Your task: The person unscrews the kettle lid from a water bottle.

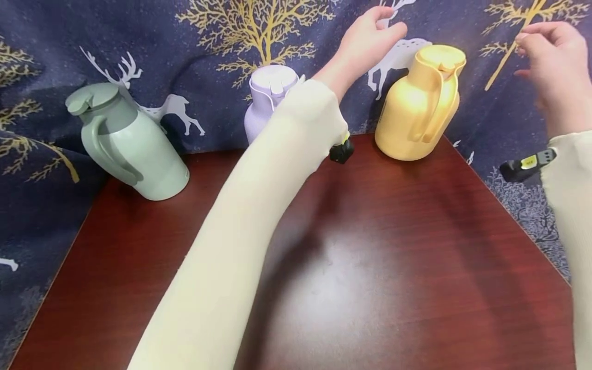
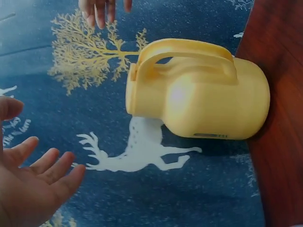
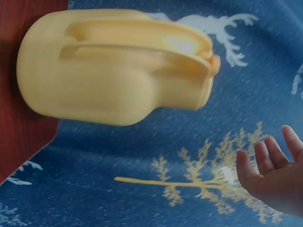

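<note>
A yellow thermos jug [image 1: 407,113] with a loop handle stands upright at the table's back right corner. My left hand [image 1: 367,43] is raised to the left of its lid, with nothing in it; the left wrist view shows that hand [image 2: 38,175] with fingers spread apart from the jug [image 2: 203,104]. On the other side of the jug my right hand [image 1: 555,67] hangs in the air, fingers loosely bent around nothing. In the right wrist view this hand [image 3: 274,175] is well away from the jug's lid [image 3: 206,82].
A green thermos jug [image 1: 134,144] stands at the back left. Between it and the yellow one is a lilac jug [image 1: 273,79], partly hidden by my left sleeve. A dark blue cloth [image 1: 157,31] with trees and deer hangs behind the reddish-brown table [image 1: 393,231].
</note>
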Available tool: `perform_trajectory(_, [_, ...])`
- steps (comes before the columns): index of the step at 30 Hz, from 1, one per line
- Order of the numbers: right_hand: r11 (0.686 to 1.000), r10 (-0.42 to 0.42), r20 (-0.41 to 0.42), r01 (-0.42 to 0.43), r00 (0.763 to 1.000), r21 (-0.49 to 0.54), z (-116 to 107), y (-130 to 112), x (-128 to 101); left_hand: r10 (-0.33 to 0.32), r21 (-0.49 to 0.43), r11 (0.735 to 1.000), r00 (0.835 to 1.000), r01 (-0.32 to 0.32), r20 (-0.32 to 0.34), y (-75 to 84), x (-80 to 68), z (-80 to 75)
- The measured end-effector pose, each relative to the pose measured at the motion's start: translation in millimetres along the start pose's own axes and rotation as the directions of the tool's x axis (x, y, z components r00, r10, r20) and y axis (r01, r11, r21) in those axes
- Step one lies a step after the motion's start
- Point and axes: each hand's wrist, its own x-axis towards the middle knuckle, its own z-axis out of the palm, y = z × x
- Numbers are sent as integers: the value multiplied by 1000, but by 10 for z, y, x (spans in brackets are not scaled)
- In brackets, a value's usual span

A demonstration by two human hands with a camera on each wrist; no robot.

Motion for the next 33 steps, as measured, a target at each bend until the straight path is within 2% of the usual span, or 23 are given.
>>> perform_trajectory(4, [999,44,0,-44,999,-9,15,90,148,-21,-22,1000,1000,21,-12,-86,90,116])
perform_trajectory(8, [994,104,-2,-104,995,-32,47,206,282,-63,-68,996,998,64,19,-194,175,253])
perform_trajectory(14, [985,148,117,-157,982,73,95,450,351,-130,-41,990,985,135,113,-354,259,441])
perform_trajectory(15, [980,154,142,-169,978,102,103,488,357,-145,-45,987,982,151,123,-373,269,472])
perform_trajectory(17, [978,172,169,-189,971,87,128,551,367,-169,-67,981,976,179,135,-411,290,535])
perform_trajectory(20, [961,200,204,-232,958,149,166,633,369,-201,-81,973,968,214,149,-476,321,640])
perform_trajectory(27, [938,231,294,-292,928,185,241,899,325,-184,-107,974,972,200,143,-692,345,969])
perform_trajectory(29, [924,241,323,-318,915,211,271,990,320,-190,-136,969,973,208,135,-762,341,1069])
perform_trajectory(33, [894,263,357,-365,896,258,328,1117,327,-163,-175,968,979,182,121,-871,342,1211])
